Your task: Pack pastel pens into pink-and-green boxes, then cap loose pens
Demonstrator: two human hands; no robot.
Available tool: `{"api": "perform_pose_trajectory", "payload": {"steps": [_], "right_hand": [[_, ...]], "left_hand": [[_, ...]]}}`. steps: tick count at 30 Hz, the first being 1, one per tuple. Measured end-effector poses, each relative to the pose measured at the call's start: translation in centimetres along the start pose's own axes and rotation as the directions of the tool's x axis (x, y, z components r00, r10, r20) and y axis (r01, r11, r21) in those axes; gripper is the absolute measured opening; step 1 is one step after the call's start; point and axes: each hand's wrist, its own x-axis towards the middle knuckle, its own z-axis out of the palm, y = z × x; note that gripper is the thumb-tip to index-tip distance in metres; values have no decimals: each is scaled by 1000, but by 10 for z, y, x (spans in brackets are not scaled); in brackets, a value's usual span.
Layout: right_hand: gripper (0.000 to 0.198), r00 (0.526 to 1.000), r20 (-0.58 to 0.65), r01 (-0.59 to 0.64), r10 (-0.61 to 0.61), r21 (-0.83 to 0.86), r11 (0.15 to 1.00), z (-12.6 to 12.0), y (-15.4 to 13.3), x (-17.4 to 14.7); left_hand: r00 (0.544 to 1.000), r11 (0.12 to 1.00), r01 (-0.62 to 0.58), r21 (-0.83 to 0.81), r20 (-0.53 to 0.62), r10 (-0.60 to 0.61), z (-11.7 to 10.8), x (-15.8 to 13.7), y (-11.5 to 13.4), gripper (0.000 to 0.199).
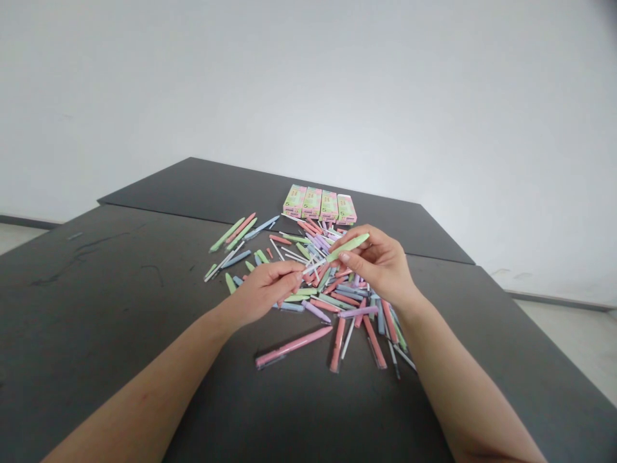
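Observation:
My right hand pinches a light green pen barrel, its pointed end tilted up to the right. A thin white pen refill runs from the barrel's lower left end to my left hand, whose fingers are closed on it. How far the refill sits inside the barrel I cannot tell. Beneath both hands lies a loose heap of pen parts in green, pink, blue and purple, with white refills among them. Closer to me is a pink pen, lying apart from the heap.
Several green and pink pen boxes stand in a row behind the heap. Left of it lie green and pink pens and a blue pen. The dark table has a seam across it, and a pale wall rises behind.

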Motion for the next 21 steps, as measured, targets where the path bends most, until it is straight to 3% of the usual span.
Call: {"api": "perform_pose_trajectory", "payload": {"steps": [7,16,21], "right_hand": [[13,999,-22,25,-25,-12,1000,-2,-1,1],[10,978,-188,101,-91,44,994,-10,3,2],[9,971,-229,95,-67,114,989,-11,4,4]], "left_hand": [[1000,1000,1,-24,10,-1,0,0,1,27],[1000,998,-3,-65,18,4,0,0,1,27],[1000,997,2,-72,16,0,0,0,-1,27]]}}
